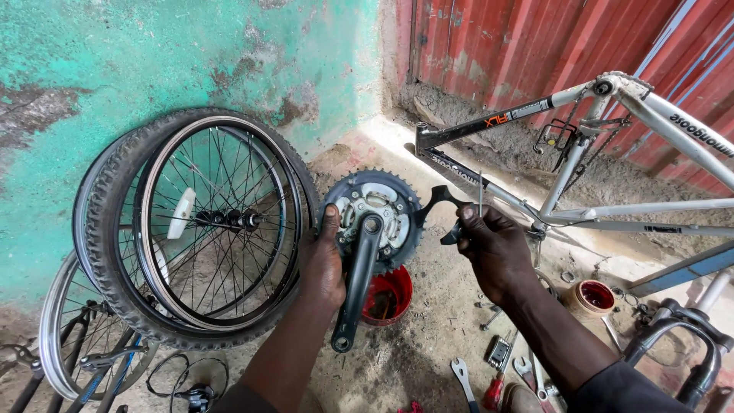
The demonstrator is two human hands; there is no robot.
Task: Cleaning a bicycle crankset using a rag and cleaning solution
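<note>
My left hand [323, 264] holds the crankset [372, 229] up at frame centre, thumb hooked over the chainring teeth at about nine o'clock on the ring, the other fingers hidden behind it. The black crank arm [355, 287] hangs down toward six o'clock. My right hand [493, 252] sits at three o'clock of the chainring, its fingers pressed together around a black tool [440, 200] and a thin metal rod [480, 197] that stands upright above the knuckles; the tool's forked end points at the ring without clearly touching it.

Observed surroundings: a red tub [388, 297] on the floor directly under the crankset, stacked wheels [199, 222] leaning on the green wall at nine o'clock, a silver bicycle frame [612, 145] at two o'clock, spanners [463, 376] and small parts scattered at five o'clock.

Risks, as judged: the hold is by thumb on toothed edge, so a slip could cut the thumb or drop the crankset onto the tub. The thin rod could slide from the right hand's crowded grip. Loose parts on the gritty floor could be lost or kicked.
</note>
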